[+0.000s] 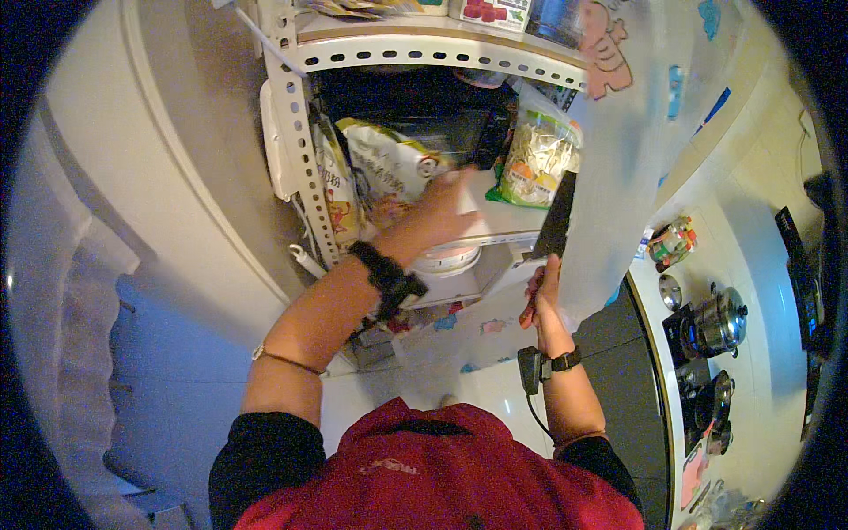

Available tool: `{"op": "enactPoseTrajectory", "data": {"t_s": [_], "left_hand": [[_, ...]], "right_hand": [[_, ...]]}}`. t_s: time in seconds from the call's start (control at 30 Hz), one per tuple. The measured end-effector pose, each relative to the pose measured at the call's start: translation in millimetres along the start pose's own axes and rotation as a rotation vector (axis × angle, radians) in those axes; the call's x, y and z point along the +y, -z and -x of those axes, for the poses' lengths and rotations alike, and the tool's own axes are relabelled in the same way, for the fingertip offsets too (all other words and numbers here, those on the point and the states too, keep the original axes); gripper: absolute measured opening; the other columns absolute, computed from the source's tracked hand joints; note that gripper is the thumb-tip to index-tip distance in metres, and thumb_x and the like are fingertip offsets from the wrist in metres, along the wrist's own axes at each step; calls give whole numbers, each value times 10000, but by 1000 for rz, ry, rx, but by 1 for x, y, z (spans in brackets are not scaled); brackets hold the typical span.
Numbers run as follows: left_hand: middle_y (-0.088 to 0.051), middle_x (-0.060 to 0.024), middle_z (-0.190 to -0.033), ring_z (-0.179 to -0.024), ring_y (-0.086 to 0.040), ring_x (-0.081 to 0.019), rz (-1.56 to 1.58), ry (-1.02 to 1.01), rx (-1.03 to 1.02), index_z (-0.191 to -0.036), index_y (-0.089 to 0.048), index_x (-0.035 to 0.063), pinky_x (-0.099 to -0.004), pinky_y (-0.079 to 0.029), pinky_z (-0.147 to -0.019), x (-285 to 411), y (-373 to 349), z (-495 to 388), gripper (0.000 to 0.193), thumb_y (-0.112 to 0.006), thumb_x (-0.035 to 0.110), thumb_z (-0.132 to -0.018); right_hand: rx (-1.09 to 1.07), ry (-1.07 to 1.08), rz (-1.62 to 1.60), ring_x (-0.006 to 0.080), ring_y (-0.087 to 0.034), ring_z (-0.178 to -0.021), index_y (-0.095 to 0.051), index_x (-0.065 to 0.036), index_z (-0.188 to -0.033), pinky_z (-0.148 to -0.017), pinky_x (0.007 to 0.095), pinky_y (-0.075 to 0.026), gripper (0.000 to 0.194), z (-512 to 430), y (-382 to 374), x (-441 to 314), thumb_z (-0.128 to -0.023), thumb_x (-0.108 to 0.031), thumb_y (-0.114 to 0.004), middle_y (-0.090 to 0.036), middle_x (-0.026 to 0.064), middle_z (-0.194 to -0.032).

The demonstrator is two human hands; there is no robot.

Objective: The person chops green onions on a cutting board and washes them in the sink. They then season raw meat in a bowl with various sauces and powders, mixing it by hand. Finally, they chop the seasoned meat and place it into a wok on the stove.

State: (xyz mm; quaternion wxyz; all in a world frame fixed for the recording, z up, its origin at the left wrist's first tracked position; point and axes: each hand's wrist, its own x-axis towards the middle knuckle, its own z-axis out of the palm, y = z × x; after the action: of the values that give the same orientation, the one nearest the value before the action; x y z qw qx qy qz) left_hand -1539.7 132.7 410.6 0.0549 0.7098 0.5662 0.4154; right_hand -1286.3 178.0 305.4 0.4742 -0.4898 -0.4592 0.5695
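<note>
My left hand [450, 202] reaches over a white shelf, beside a white-and-gold pouch [391, 159] bearing writing. The hand is blurred; whether anything is in its fingers cannot be told. Left of that pouch another printed bag [336, 192] stands against the perforated metal upright. A clear-and-green plastic bag of pale dried food [540, 159] leans at the shelf's right side. My right hand [544, 291] is closed at the edge of a translucent plastic curtain [606, 199] with cartoon stickers. Just above that hand runs a dark strip [558, 215].
A dark appliance [417, 112] sits at the back of the shelf. Below stands a round white container [447, 258]. Boxes and packets occupy the upper shelf [424, 50]. On the right, a counter holds a steel pot [722, 321], a lid [670, 291] and dark pans [712, 397].
</note>
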Motion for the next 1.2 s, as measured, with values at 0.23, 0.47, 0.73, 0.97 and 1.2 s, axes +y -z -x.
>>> {"op": "enactPoseTrajectory", "data": {"t_s": [0.23,0.47,0.73,0.97,1.2], "left_hand": [[-462,-300,-1311,-1145,-525,-390,-492,169,358,-1340,-409,-35,-485,-405,-1003,-40,-36,16,682,-711,225,-788],[-580,-127,-843,-657,-590,-212,1127,342,1148,-1114,-470,1,-322,-527,-599,-91,-61,-118,359,-680,155,-867],[-529,-97,-739,-543,-557,-206,1288,533,1240,-900,-404,48,-315,-531,-509,-125,-46,-123,292,-689,55,-837],[-523,-65,-738,-584,-585,-188,1144,489,1156,-868,-436,56,-312,-547,-576,-98,-68,-84,206,-641,54,-852],[-601,-69,-814,-707,-623,-162,1084,273,1047,-930,-469,45,-294,-538,-632,-96,-92,-44,185,-643,87,-884]], "right_hand": [[23,188,98,89,-385,-469,-411,-157,-881,-417,252,-323,364,-42,30,-21,-964,-510,-445,-401,-24,-609],[-144,347,296,75,-338,-519,-461,-106,-1175,-462,240,-314,305,-68,41,-55,-1003,-355,-427,-361,-38,-622],[-202,1030,709,198,-553,-752,-407,-94,-1410,-697,316,-479,459,-93,46,-70,-958,-91,-483,-593,114,-920],[-517,1072,760,371,-563,-1138,-445,-109,-1385,-903,388,-470,480,-89,-4,-117,-917,-85,-546,-559,230,-1260],[-781,1053,1364,403,-627,-907,-504,-163,-1332,-758,477,-501,412,-88,-110,-176,-924,-204,-536,-645,234,-1007]]}}
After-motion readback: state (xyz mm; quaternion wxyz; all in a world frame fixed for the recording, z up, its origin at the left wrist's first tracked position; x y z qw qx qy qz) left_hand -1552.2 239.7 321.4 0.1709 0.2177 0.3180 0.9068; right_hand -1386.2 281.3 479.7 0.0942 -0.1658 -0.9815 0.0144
